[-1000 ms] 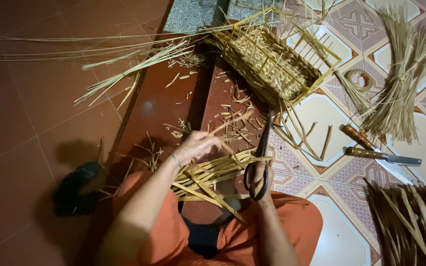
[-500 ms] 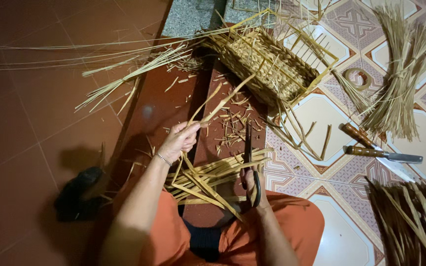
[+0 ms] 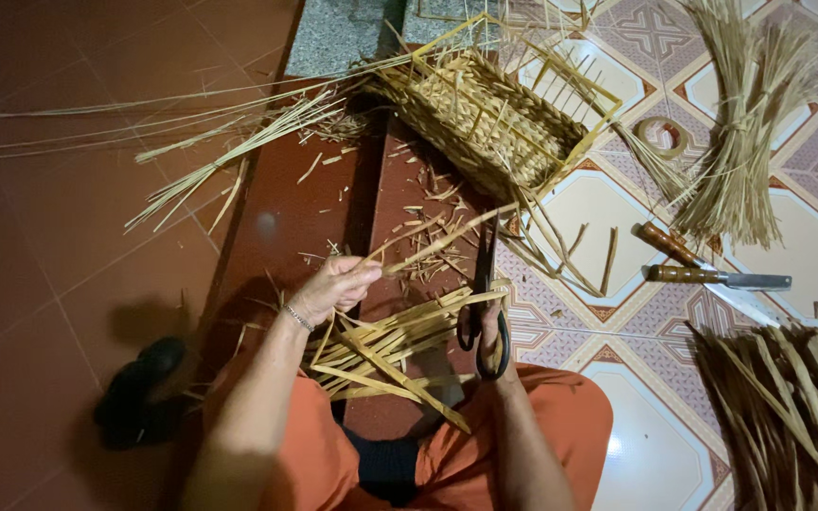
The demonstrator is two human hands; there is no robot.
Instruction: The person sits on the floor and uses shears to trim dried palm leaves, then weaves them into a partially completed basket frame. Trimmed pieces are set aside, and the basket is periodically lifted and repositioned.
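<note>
Near centre, over the dark red floor strip (image 3: 276, 218), your left hand (image 3: 333, 289) sits with wrist bent, fingers curled and pinching the near end of a long straw strip (image 3: 447, 237) that slants up to the right toward the woven basket (image 3: 485, 118). Your right hand (image 3: 492, 326) is low, just right of it, fingers closed through the loops of black scissors (image 3: 480, 293); blades point away from you and cross the strip. Whether the blades are parted, you cannot tell. Cut strips (image 3: 385, 345) lie piled across your lap, between both hands.

Against half a second ago: left hand has dropped nearer to you and lower; the strip now lies flatter. Scissors have shifted little.

Far right: straw bundle (image 3: 740, 142), two wooden-handled knives (image 3: 702, 270), tape ring (image 3: 660, 132).
</note>
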